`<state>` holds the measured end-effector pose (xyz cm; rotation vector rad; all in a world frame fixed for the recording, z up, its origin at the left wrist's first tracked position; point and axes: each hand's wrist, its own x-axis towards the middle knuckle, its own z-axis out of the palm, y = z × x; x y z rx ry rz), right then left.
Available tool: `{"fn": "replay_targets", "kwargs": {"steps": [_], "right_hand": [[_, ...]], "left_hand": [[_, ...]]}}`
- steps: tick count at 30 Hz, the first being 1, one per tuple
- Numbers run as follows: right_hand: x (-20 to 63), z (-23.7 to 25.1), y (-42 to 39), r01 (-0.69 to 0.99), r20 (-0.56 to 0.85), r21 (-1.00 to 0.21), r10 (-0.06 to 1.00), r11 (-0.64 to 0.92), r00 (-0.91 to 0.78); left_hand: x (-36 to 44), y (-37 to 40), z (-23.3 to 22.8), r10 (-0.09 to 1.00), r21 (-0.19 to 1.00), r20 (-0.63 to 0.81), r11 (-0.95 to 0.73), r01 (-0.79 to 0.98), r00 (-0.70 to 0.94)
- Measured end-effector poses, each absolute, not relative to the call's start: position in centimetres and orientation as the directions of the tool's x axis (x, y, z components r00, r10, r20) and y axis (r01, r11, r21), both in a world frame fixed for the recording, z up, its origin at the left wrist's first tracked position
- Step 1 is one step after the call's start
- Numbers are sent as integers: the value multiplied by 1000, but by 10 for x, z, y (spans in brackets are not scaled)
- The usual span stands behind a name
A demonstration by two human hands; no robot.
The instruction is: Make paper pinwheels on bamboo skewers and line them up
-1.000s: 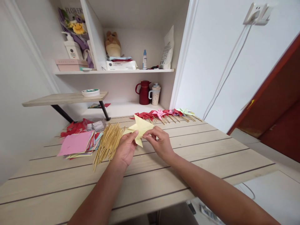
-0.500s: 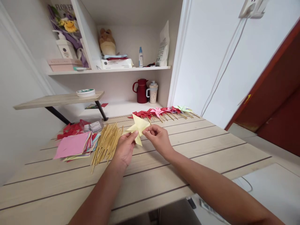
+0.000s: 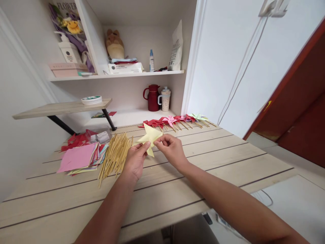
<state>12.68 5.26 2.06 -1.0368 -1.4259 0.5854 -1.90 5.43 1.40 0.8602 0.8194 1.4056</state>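
Above the wooden table (image 3: 177, 189), beside the bamboo sticks (image 3: 115, 154), we pinch the yellow folded paper pinwheel (image 3: 150, 135) between both hands, left hand (image 3: 135, 161) and right hand (image 3: 172, 149) closed on its edges.

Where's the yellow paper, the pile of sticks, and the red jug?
Yellow paper (image 3: 150, 135), head view, middle of the folded sheet.
Sticks (image 3: 114, 155), head view, middle of the pile.
Red jug (image 3: 153, 99), head view, its body.

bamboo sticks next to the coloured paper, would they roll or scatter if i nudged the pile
Probably both: the bamboo sticks look thin and round, lying loose and unbound on the smooth table, so they would likely fan out. Each seems light, and probably stiff, though slender enough to snap.
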Motion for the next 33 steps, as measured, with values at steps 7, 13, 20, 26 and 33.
{"fn": "replay_targets", "kwargs": {"steps": [7, 13, 20, 26, 33], "right_hand": [[126, 17, 54, 223, 523, -841, 846, 492, 105], [138, 21, 62, 265, 645, -755, 753, 600, 131], [169, 34, 76, 316, 659, -714, 752, 625, 3], [172, 36, 76, 125, 456, -868, 871, 481, -185], [167, 40, 70, 109, 410, -883, 864, 456, -292]], "left_hand": [[-19, 55, 12, 997, 909, 44, -65, -412, -61], [-25, 57, 16, 983, 934, 75, -128, -333, -167], [-31, 59, 16, 931, 933, 343, -321, 162, -126], [-28, 56, 17, 901, 885, 428, -401, 237, -76], [-23, 52, 23, 889, 882, 455, -444, 158, -44]]}}
